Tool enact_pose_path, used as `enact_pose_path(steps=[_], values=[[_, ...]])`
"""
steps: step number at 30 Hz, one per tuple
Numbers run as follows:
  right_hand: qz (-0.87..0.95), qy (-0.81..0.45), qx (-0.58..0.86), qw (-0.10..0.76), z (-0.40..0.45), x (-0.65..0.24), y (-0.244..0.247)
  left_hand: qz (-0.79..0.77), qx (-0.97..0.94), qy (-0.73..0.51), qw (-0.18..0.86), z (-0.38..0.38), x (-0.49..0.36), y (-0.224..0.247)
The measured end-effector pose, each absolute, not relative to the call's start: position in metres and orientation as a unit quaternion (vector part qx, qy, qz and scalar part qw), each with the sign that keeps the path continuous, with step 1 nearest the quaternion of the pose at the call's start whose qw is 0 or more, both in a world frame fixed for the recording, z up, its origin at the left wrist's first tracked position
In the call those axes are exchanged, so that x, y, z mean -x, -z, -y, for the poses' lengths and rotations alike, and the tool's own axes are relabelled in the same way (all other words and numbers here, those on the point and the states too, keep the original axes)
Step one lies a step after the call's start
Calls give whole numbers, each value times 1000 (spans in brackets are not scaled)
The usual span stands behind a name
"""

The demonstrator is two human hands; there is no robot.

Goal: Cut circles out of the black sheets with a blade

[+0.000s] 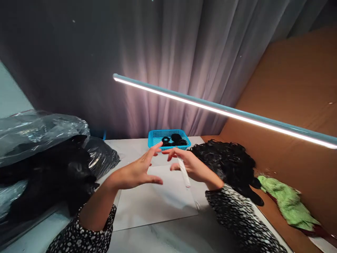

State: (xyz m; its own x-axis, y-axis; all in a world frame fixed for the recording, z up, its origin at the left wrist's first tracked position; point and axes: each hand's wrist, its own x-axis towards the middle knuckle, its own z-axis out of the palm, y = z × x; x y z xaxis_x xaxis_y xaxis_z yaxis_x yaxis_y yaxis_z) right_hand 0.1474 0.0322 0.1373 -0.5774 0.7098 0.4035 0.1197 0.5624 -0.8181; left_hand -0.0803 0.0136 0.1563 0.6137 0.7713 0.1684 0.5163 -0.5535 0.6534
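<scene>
My left hand (134, 173) is raised over the white board (155, 207), thumb and fingers apart, holding nothing. Facing it from the right, my right hand (193, 165) has curled fingers. A slim white stick-like tool (184, 173) lies across that hand, its lower end pointing down toward the board; whether it is a pen or something else I cannot make out. Just beyond both hands stands a blue mesh basket (169, 147), with black ring-shaped bands (176, 138) inside. The fingertips of the two hands are close together but seem not to touch.
Clear plastic bags (42, 133) with black material are piled on the left. A heap of black curly hair (223, 158) lies on the right, beside a green cloth (286, 202). A lit tube lamp (200, 102) crosses above the table, before a grey curtain (168, 45).
</scene>
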Motion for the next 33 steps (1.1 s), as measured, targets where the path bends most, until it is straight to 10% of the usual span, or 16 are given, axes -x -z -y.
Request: enact_pose_path(steps=[5, 19, 33], values=[[647, -319, 336, 605, -73, -111, -41, -428, -742, -497, 136, -55, 38, -50], [784, -343, 296, 425, -94, -101, -8, -462, -739, -449, 198, -86, 51, 10], [850, -201, 302, 382, -87, -180, -15, -446, -826, -342, -30, -52, 57, -6]])
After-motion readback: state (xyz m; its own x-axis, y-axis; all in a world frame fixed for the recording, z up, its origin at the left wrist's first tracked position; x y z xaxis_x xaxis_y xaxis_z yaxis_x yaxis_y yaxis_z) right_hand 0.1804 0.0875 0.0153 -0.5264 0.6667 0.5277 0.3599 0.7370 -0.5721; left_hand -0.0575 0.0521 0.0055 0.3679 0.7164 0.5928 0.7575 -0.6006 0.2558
